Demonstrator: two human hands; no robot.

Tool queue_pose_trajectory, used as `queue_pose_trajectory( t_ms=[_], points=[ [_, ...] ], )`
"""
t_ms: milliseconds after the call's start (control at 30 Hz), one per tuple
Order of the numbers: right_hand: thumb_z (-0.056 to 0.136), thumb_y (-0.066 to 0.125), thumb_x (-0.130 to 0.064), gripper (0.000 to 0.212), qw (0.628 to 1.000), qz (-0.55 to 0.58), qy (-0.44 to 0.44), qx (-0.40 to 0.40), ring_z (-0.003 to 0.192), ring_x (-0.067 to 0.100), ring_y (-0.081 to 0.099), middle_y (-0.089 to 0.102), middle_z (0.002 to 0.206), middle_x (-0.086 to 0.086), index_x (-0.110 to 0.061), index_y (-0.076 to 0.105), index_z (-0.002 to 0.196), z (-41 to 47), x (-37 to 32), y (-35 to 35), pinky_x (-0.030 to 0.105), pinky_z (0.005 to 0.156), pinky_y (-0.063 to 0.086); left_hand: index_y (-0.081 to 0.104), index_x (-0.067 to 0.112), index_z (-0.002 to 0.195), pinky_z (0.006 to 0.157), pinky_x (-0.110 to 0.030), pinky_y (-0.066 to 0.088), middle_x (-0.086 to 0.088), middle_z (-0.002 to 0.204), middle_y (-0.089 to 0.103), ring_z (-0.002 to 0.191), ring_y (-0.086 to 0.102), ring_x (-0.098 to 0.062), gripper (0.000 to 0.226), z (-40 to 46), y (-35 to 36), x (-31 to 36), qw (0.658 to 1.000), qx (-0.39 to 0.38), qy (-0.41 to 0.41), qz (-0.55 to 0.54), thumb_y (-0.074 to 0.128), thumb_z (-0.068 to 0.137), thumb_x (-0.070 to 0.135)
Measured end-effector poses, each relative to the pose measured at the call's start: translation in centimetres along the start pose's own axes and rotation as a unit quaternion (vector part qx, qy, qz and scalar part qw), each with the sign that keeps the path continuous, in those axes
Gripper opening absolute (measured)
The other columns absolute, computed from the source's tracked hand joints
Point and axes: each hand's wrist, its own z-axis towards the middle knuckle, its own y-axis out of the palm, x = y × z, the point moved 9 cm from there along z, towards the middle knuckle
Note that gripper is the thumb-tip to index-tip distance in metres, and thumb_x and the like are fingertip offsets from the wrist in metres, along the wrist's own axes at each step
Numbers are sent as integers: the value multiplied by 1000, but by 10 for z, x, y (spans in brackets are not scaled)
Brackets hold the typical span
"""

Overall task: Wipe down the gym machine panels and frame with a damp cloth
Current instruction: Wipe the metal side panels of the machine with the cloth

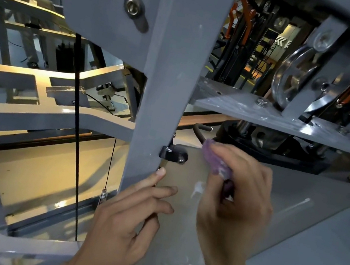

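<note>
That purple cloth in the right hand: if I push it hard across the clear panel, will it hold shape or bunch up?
The purple cloth looks soft and floppy: it is wadded under the right hand, so it will likely bunch. The clear panel looks smooth and glossy, so the cloth should probably slide easily.

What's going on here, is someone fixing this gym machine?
Not fixing, cleaning. A person's right hand grips a purple cloth against a clear panel on the machine. The left hand rests its fingers flat where the panel meets the grey upright post. Whitish smears still show on the panel.
</note>
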Motion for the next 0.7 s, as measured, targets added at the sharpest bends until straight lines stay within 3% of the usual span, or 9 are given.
queue_pose_trajectory(
  t_ms=[133,300,400,567,700],
  points=[
    [83,55,12,40,999,12,-14,-45,106,10,59,71,115,-11,-14,75,106,-6,-21,26,20,93,44,77,18,91,112,-16,40,19,127,67,142,51,-9,28,1,0,-2,1000,-8,2,11,59,83,-2],
    [87,57,12,31,1000,21,3,-21,107,0,56,70,112,-5,-8,73,105,-7,1,5,42,76,51,76,18,87,109,-17,43,16,127,70,141,52,-11,27,1,-2,-1,1000,3,5,-8,53,88,3],
    [92,56,6,26,999,27,-8,-23,109,-3,54,69,111,-8,-9,73,105,-9,-7,10,36,83,49,76,18,87,109,-17,43,16,127,70,141,52,-10,27,1,-1,-1,1000,-1,4,-3,55,87,2],
    [89,48,0,33,996,30,-10,-88,106,8,55,70,112,-8,-13,73,107,-8,-26,37,17,93,40,74,20,101,109,-13,40,32,136,56,141,50,-6,27,1,-2,-1,1000,6,16,-2,60,86,3],
    [90,54,11,32,997,24,-27,-76,107,2,53,66,110,-12,-12,73,104,3,-11,17,23,92,43,76,18,86,108,-18,45,17,125,70,140,53,-9,28,1,-2,-1,1000,6,0,-6,52,88,4]
  ],
)
